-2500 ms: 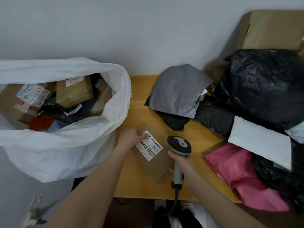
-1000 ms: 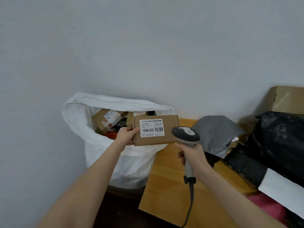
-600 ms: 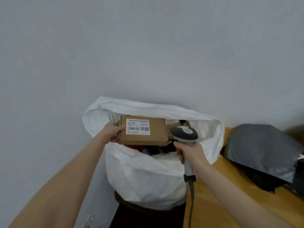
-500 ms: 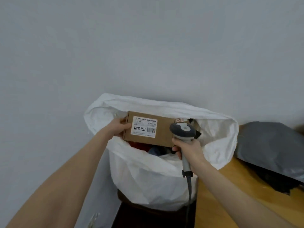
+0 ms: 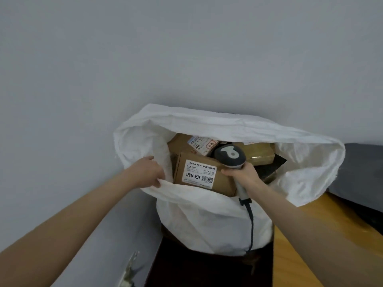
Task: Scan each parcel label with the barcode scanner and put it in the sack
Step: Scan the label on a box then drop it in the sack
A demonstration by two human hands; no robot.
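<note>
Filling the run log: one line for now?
labelled box: in sack | left hand: at sack rim | right hand: holds scanner

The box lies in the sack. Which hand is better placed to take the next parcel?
Probably the left hand: it only touches the sack rim, clear of the box. The right hand grips the scanner.

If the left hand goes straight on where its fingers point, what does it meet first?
Probably the labelled cardboard box, lying in the white sack just beyond the left hand; depth between them is unclear.
</note>
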